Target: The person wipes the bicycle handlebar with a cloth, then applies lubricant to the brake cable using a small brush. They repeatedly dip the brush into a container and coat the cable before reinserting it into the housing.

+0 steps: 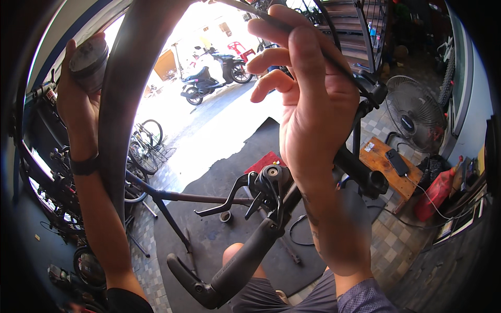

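High on the left, my left hand [77, 112] is wrapped round a small round tub [90, 65] with a greyish, translucent wall. My right hand [315, 104] is raised at the upper middle, pinching a slim dark-handled tool [269, 20] between thumb and index finger, its other fingers loosely curled. The tool's pale tip runs out past the top edge, so its kind is hidden. Between my arms, close up, rises a thick dark bicycle tube [125, 83]. Below hang a black handlebar grip [242, 258] with a bar end and a brake lever [229, 195].
A dark mat [209, 245] covers the floor, with a small cup [225, 216] on it. At right stand a fan [416, 112] and a wooden stool [376, 156] bearing a phone [397, 162]. Bicycles [143, 146] line the left; a scooter [206, 78] is parked outside.
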A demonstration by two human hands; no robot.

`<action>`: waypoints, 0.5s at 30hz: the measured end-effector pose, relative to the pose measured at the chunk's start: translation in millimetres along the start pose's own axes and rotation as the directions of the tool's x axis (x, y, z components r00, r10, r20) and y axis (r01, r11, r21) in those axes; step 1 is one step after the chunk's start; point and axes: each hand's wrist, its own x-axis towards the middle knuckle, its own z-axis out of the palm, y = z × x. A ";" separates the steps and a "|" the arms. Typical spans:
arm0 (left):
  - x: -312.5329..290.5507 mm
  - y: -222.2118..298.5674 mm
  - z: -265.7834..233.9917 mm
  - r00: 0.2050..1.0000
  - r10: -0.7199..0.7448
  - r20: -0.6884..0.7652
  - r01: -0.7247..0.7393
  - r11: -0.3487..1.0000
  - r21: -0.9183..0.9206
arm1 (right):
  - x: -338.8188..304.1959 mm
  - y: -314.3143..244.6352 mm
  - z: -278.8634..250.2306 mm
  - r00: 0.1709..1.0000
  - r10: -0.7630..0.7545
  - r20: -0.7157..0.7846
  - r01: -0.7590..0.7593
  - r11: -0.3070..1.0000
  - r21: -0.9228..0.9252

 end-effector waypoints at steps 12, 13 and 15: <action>1.8 0.1 12.7 0.999 -0.039 -0.017 0.038 0.997 -0.062 | -9.5 -44.9 -24.6 0.885 -0.318 0.342 0.464 0.671 -0.579; -1.0 1.5 10.4 0.998 -0.060 -0.031 0.058 0.996 -0.070 | -5.8 -67.6 -34.6 0.858 -0.354 0.373 0.506 0.706 -0.495; -1.4 1.1 7.2 0.996 -0.076 -0.049 0.072 0.994 -0.087 | 11.9 -104.6 -52.8 0.885 -0.418 0.207 0.454 0.671 -0.586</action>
